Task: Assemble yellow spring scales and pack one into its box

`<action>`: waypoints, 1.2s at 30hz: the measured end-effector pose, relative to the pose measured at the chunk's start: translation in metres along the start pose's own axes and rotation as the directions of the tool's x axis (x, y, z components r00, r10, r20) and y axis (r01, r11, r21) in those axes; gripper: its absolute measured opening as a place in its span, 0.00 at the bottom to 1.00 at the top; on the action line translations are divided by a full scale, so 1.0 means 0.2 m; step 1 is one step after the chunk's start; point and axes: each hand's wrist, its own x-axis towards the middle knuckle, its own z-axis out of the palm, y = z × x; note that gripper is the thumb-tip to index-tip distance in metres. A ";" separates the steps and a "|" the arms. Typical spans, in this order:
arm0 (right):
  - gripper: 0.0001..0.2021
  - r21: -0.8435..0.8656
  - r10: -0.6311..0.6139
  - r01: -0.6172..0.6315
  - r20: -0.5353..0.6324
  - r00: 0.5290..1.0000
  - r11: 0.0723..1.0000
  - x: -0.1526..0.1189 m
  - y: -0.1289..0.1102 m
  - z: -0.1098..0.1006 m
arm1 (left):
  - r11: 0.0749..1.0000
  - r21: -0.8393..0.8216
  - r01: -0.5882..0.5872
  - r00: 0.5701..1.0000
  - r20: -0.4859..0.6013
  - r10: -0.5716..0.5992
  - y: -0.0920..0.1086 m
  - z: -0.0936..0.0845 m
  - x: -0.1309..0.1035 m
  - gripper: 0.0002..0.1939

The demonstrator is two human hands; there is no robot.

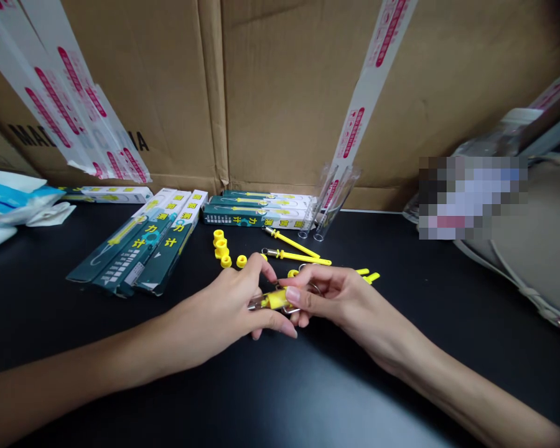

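Low over the table's middle, my left hand (228, 306) and my right hand (333, 295) meet around a partly built spring scale (276, 300). It shows a yellow piece, a clear tube end and bent metal wire. The left fingers curl about the tube end. On the yellow end, my right thumb and fingers pinch closed; some fingertips are hidden. Just beyond lie yellow rods (303, 256) with small springs at their ends. Several yellow caps (221, 249) sit behind my left hand. More yellow rod tips (371, 278) stick out past my right hand.
Green-and-white spring scale boxes (156, 239) lie at the left, with another stack (256, 211) at the back. Clear tubes (331, 205) lean against a large cardboard box (280, 93). A plastic bottle (494, 137) and a beige bag (536, 249) stand at right; a blue-white packet (14, 196) lies left.
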 end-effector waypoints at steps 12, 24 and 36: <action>0.17 0.017 -0.025 0.026 -0.008 1.000 1.000 0.01 0.01 0.02 | 0.998 -0.060 -0.016 0.999 0.038 0.018 -0.02 -0.01 0.02 0.21; 0.31 -0.135 0.028 -0.019 0.070 0.997 0.991 0.00 0.00 -0.02 | 0.995 -0.065 0.079 0.997 0.026 -0.077 0.01 -0.01 0.02 0.22; 0.10 -0.700 -0.386 0.418 0.217 0.897 0.579 -0.08 0.04 -0.05 | 0.901 0.432 0.032 0.974 -0.215 0.068 -0.03 0.12 -0.08 0.14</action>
